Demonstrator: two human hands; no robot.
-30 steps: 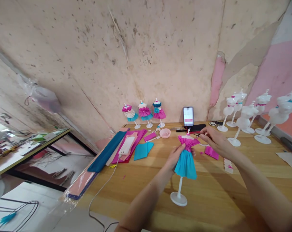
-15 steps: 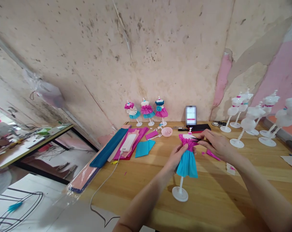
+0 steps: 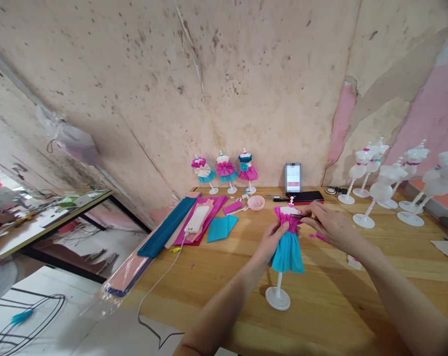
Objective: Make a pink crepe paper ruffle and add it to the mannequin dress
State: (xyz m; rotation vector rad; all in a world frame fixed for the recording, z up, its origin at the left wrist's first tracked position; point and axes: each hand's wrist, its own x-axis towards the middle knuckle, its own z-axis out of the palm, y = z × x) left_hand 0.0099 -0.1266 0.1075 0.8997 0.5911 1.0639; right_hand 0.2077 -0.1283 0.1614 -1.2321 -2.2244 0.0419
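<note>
A miniature dress form (image 3: 278,298) on a white stand wears a magenta gathered bodice (image 3: 287,223) over a turquoise skirt (image 3: 288,253). My left hand (image 3: 271,242) is closed round its waist from the left, thumb on the front of the bodice. In my right hand (image 3: 325,220) is a pair of dark pointed tweezers (image 3: 301,218), pinched between thumb and fingers. The tweezers' tips touch the bodice near its upper right edge. A scrap of magenta paper (image 3: 319,238) lies under my right hand, partly hidden by it.
Three dressed forms (image 3: 227,170) stand along the wall, near a pink bowl (image 3: 256,202) and a propped phone (image 3: 293,178). Several bare white forms (image 3: 381,190) stand at right. Turquoise sheets (image 3: 220,229) and a white power bank (image 3: 197,219) with a trailing cable lie left.
The tweezers' tips look closer together now against the bodice. My right hand has shifted slightly, covering more of the magenta scrap. The form's base has moved slightly right.
</note>
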